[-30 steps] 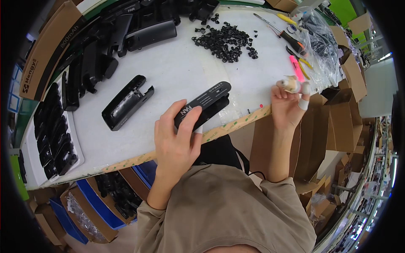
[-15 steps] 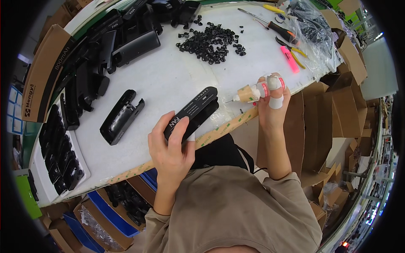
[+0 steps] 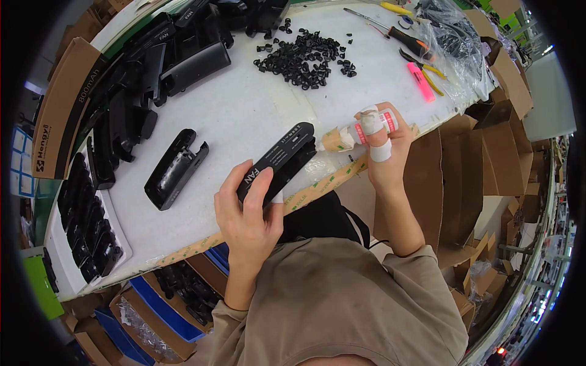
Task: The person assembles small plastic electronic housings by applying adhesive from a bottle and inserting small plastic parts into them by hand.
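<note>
Well, brown cartons [image 3: 506, 146] stand right of the white table [image 3: 235, 116]. Left hand [image 3: 247, 219] grips a black casing [image 3: 282, 154], right hand [image 3: 386, 155] a bottle [image 3: 359, 133], its tip [image 3: 320, 144] perhaps touching

Assembly workshop, screwdriver [image 3: 406, 41], cartons [image 3: 505, 149], parts [image 3: 303, 63] (heaped loose)
</note>
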`<state>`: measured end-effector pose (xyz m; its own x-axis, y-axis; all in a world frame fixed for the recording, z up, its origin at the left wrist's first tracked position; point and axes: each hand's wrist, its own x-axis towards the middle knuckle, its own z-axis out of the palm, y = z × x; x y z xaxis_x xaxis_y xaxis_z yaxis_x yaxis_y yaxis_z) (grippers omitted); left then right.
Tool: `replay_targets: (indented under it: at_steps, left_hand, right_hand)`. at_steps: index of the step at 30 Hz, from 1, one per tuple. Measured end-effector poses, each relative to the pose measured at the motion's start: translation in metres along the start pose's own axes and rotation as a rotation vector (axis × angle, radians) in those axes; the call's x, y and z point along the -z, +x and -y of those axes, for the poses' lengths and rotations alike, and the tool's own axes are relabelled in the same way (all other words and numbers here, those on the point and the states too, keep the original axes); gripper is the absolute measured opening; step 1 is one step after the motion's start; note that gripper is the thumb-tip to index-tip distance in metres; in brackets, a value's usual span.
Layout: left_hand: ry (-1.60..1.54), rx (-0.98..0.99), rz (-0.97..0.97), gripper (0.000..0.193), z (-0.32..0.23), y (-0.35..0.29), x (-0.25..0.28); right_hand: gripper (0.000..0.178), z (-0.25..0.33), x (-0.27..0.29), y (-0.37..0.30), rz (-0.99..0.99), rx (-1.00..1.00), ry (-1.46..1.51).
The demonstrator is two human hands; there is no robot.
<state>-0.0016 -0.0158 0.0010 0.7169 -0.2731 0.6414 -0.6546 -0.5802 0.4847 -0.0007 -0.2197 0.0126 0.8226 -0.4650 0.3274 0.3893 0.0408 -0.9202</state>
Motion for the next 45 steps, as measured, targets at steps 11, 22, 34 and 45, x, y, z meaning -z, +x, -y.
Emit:
replay_targets:
  at_steps: [11,22,34,45]
  left_hand:
    - [0.007,-0.025,-0.048,0.05,0.0,0.001,-0.002]
    - [-0.017,-0.005,-0.058,0.051,0.002,0.001,-0.003]
    - [-0.113,0.329,0.073,0.051,-0.006,0.02,0.008]
    - [-0.123,0.454,0.189,0.037,0.001,0.035,0.016]
  right_hand:
    - [0.023,0.004,-0.01,0.001,0.095,-0.042,-0.079]
    - [0.026,-0.005,0.002,0.001,0.016,0.046,-0.048]
    - [0.03,0.015,0.099,0.016,-0.289,-0.201,0.736]
    - [0.026,0.013,0.127,0.008,-0.391,-0.193,0.903]
